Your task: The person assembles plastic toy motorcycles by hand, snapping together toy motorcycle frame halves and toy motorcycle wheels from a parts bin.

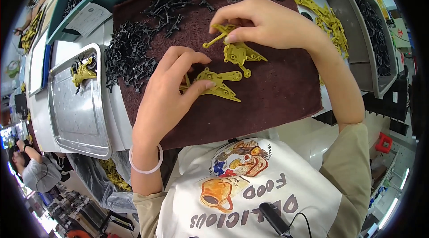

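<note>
The grip of our left hand [167,79] closes thumb against fingers on a forked yellow frame [220,84], and that of our right hand [268,21] pinches a yellow rod-ended piece [217,37]; we cannot tell whether this joins the yellow part [237,53] just below it. The dark red cloth [281,90] offers us open room rightward and toward its near edge, while heaped small black pieces [129,52] crowd the left. Our wrists angle inward, fingers curled. The yellow plastic looks smooth, with round holes, the cloth napped. Beyond the cloth's left edge, a shiny metal tray [78,115] sits on the white bench [117,119]; beyond its right, a grey bin [359,70]
</note>
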{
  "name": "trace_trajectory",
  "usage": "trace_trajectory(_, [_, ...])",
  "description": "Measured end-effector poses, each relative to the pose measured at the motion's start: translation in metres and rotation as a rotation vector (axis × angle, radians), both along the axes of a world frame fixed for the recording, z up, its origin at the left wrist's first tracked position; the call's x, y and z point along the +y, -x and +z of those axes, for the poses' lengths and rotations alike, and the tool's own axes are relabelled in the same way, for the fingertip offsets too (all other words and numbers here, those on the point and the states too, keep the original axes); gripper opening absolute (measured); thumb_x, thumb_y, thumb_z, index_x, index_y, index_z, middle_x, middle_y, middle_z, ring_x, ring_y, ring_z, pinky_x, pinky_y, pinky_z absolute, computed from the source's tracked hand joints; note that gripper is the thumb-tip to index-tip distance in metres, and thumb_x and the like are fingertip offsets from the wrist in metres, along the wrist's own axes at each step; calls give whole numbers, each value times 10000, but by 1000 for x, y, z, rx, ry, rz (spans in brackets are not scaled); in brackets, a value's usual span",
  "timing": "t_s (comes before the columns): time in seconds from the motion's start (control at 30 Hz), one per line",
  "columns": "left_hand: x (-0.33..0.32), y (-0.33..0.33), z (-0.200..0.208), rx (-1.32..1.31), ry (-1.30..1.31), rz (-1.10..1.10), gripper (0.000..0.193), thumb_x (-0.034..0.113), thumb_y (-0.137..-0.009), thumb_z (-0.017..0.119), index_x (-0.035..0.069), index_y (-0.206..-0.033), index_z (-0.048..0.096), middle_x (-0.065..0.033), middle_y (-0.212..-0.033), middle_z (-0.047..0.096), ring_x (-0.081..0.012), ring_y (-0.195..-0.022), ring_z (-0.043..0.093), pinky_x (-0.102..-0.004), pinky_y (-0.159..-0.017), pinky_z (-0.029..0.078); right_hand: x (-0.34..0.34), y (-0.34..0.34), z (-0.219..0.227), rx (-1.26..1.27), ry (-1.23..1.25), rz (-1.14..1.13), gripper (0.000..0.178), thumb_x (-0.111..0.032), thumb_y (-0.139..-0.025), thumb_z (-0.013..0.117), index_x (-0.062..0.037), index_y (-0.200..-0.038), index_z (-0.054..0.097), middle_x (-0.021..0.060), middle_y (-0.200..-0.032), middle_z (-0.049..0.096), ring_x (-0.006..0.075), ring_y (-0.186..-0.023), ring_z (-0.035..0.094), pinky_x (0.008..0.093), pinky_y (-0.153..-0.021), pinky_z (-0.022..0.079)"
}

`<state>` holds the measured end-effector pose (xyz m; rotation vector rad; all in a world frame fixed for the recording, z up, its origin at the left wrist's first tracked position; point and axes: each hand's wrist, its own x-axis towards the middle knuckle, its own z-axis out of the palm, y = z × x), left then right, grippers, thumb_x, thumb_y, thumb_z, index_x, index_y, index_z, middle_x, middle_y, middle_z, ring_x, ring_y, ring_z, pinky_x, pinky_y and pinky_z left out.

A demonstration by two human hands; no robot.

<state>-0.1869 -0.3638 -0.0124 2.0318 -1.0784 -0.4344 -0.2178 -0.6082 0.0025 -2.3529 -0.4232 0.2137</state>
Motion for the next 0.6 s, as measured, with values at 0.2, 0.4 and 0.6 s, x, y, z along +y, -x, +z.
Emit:
trace_trajectory(0.2, [18, -7, 4, -367, 62, 140, 279, 38, -777, 697, 34, -1044, 617, -143, -1128, 553, -324, -1019, 567, -362, -855, 468, 10, -7, -7, -356, 261, -23, 274, -131, -831, 641, -97, -1103, 627, 126, -938, 617, 320, -901, 597, 406, -769, 468])
trace_trajectory(0.4, [51, -29, 23, -134, -99, 343, 204, 14, -814, 652, 36, -1016, 639, -118, -1023, 591, -273, -907, 597, -366, -789, 469, -27, 49, 15, -241, 171, -262, 284, -117, -832, 636, -69, -1111, 619, 58, -853, 560, 157, -738, 538, 292, -675, 439])
trace_trajectory(0.6, [42, -26, -5, -269, -161, 296, 202, 73, -794, 693, 37, -971, 605, -140, -989, 526, -332, -882, 564, -406, -769, 456, -42, 60, 14, -208, 287, -397, 240, -100, -824, 634, -46, -1058, 633, 55, -923, 592, 161, -758, 541, 282, -695, 442])
